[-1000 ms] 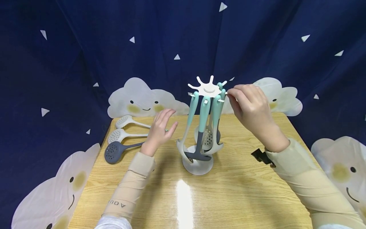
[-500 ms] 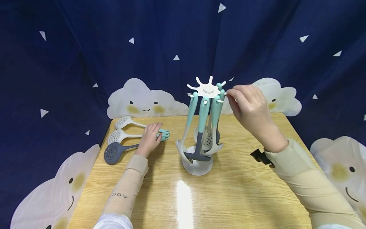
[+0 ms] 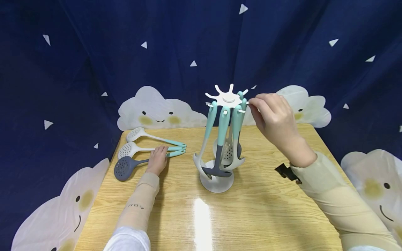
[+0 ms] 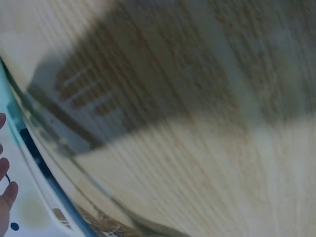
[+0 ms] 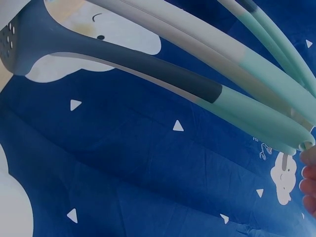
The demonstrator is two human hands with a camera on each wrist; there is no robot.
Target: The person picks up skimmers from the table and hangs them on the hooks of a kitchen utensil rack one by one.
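My left hand (image 3: 158, 159) is over the dark grey skimmer (image 3: 124, 168), which lies on the table with its teal handle end showing past the fingers. In the left wrist view only fingertips (image 4: 7, 195) appear, close to the handle; whether they close round it is hidden. My right hand (image 3: 275, 122) pinches the tip of a hook on the white rotating utensil rack (image 3: 216, 184). Right beside those fingers, a teal-handled dark skimmer (image 5: 148, 66) hangs from that hook. Several other teal-handled utensils, among them a dark-headed one (image 3: 218, 157), hang on the rack.
Two white skimmers, a nearer one (image 3: 126, 149) and a farther one (image 3: 135, 134), lie left on the wooden table (image 3: 251, 209), handles toward the rack. A dark blue curtain (image 3: 176, 28) with cloud shapes hangs behind.
My left hand has come down from beside the rack, passed over the white skimmers' handles and moved nearer, onto the dark skimmer. The right hand stays at the rack's hook.
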